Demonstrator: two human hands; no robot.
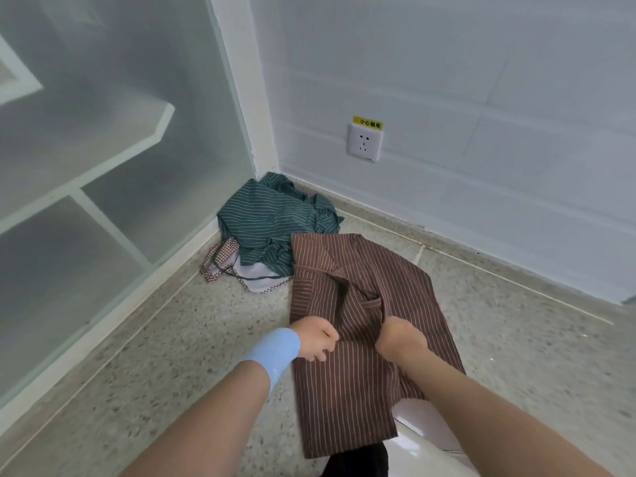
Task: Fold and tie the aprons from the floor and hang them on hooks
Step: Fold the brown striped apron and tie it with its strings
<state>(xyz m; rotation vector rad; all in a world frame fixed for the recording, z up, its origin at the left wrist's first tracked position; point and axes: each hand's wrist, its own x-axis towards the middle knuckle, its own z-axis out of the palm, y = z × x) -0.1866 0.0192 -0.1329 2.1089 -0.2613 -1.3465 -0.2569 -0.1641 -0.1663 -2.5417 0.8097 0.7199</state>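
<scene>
head: soft brown pinstriped apron (344,390)

A yellow label (367,122) carried black characters reading 小心触电. It was stuck to the wall (481,80) along the top edge of a white socket (364,144).

The light is soft, even and bright like daytime, and the white wall (481,98) on the right looks a bit blue. Shadows are faint; a small dark one sits in the folds of the brown apron (358,390). The frosted glass (103,166) on the left looks milky. Straight lines bend near the edges. The near arms (213,407) and the near left floor (155,356) look a little blurry.
</scene>
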